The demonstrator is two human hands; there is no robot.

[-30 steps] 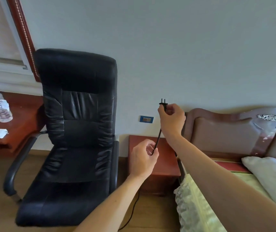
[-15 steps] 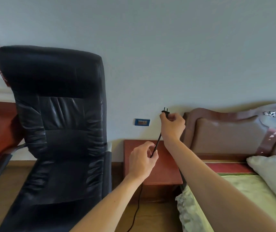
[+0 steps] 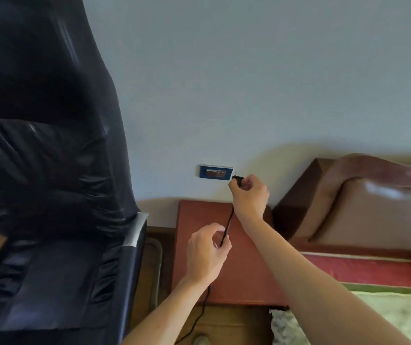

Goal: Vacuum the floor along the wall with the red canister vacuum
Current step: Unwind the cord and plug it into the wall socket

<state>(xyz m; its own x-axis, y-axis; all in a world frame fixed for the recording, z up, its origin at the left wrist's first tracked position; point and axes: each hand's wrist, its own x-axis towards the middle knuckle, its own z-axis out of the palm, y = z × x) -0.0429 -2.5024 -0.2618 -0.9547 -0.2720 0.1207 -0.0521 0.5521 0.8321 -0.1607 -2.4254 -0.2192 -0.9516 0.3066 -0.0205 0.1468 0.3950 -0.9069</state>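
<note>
Lower centre: left hand [image 3: 208,252] pinches black cord [image 3: 229,222], which trails off the lower edge. Centre: right hand [image 3: 249,195] grips plug [image 3: 237,180], just beside blue wall socket [image 3: 215,172]. Step, likely: plugging in; next, prongs must meet slots squarely. Not in frame: red canister vacuum. Socket markings: unreadable.

Two bare hands: one left hand [image 3: 208,252] at 6 o'clock, one right hand [image 3: 249,195] at 5 o'clock. One black plug [image 3: 237,179], one black cord [image 3: 228,226]. One blue socket plate [image 3: 215,172] near centre. One black office chair [image 3: 50,170] at 9 o'clock. One red-brown nightstand [image 3: 199,215] at 6 o'clock. One padded headboard [image 3: 374,200] at 3 o'clock, one bed [image 3: 386,314] at 4 o'clock.
</note>
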